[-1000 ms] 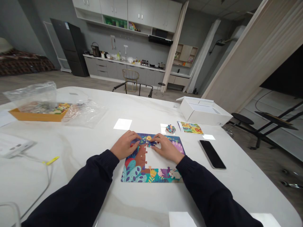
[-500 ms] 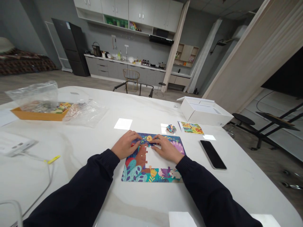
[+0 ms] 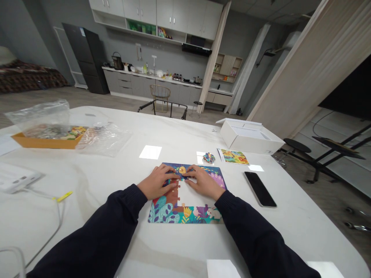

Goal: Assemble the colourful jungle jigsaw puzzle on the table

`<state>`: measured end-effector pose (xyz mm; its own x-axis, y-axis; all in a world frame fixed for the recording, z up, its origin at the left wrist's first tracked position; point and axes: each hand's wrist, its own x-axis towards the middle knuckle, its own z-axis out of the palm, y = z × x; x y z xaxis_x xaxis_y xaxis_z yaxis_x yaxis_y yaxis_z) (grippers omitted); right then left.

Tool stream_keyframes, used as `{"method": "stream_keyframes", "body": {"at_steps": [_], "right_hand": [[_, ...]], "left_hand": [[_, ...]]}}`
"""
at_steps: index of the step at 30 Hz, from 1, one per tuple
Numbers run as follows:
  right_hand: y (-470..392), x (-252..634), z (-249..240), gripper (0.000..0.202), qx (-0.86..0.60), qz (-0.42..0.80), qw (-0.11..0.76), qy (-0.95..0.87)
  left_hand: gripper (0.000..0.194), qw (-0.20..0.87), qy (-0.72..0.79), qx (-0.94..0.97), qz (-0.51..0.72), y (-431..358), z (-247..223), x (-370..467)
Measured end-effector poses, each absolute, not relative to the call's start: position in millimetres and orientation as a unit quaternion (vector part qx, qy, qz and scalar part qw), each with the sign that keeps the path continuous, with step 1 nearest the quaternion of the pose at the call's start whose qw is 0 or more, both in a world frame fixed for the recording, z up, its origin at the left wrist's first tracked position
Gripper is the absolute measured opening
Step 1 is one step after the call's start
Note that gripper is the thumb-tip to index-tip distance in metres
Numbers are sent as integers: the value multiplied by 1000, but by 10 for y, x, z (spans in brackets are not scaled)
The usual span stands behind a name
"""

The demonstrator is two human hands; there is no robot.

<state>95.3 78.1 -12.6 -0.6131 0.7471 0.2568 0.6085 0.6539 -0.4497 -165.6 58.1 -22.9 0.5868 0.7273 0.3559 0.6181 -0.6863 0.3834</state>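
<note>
A colourful jigsaw puzzle (image 3: 162,212) lies flat on the table, its outer band joined around a white gap that shows the tabletop. My left hand (image 3: 156,182) rests on the upper left of the puzzle, fingers spread over the brown tree part and its thumb near the gap. My right hand (image 3: 204,183) lies across the gap, with fingertips touching the top band beside a round yellow shape. Its thumb is a little apart below the fingers. Any piece under the fingertips is hidden. Just beyond the puzzle sits a small stack of loose puzzle pieces (image 3: 209,157).
A picture card (image 3: 234,156) lies before an open white box (image 3: 251,137). To the right is a black phone (image 3: 260,189). At left stand an orange tray (image 3: 48,143) with bagged pieces, clear plastic bags (image 3: 104,139), and a white power strip (image 3: 19,177) with a cable.
My left hand has shifted slightly right and down, its fingers now reaching further over the tree part toward the gap. My right hand stays almost in place.
</note>
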Motion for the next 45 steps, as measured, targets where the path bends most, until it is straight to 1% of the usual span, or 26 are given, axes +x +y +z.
{"method": "stream_keyframes", "body": {"at_steps": [5,8,11,14,17,21,29,32,35,37,39,42,45], "right_hand": [[722,914,-79,27,-373,124,183,-901],[754,936,-34,33,-361,117,177,-908],[936,1118,12,40,-391,121,234,-882],[1216,1449,-6,34,-465,65,307,-828],[1452,1766,-132,39,-502,16,324,-802],[1612,1957,-343,44,-526,31,314,-789],[1735,2004,-413,35,-527,74,330,-780],[1712,1992,-321,32,-521,74,349,-775],[1574,1896,-129,26,-505,71,365,-779],[1407,1775,7,21,-471,100,352,-803],[1207,1632,92,19,-418,154,312,-839],[959,1458,82,22,-375,201,262,-866],[862,1396,-25,27,-378,206,249,-868]], "left_hand": [[31,90,381,891,231,565,-267,-1618],[29,103,375,890,238,568,-276,-1593],[29,113,372,889,244,578,-288,-1585],[31,118,368,886,255,597,-300,-1594],[31,113,368,880,277,616,-305,-1606],[28,103,363,877,298,627,-290,-1612],[27,101,371,874,298,611,-220,-1615],[26,100,373,872,300,613,-216,-1620],[25,99,372,873,299,612,-210,-1620],[25,100,373,873,297,607,-204,-1617],[25,100,372,874,295,598,-197,-1612],[24,98,371,875,297,586,-189,-1604],[23,99,369,875,298,579,-185,-1602]]}}
